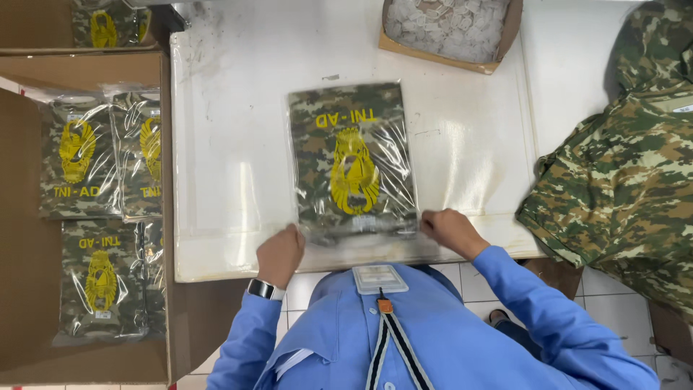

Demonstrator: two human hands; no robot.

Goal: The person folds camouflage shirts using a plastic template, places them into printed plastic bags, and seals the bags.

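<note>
Two hands work the near edge of one clear bag [352, 162] holding a folded camouflage garment with a yellow emblem. Left hand [280, 253] pinches the bag's near left corner, grip closed on the plastic; a watch [264, 289] sits on that wrist. Right hand [451, 231] pinches the near right corner, fingers curled on the film. Bag lies flat at the middle of the white table [231, 144]. Far edge: open box [451, 32] of small clear packets. Right of table: loose camouflage cloth [621, 173]. Left: brown carton [86, 72] with several bagged garments [79, 159] laid flat.
</note>
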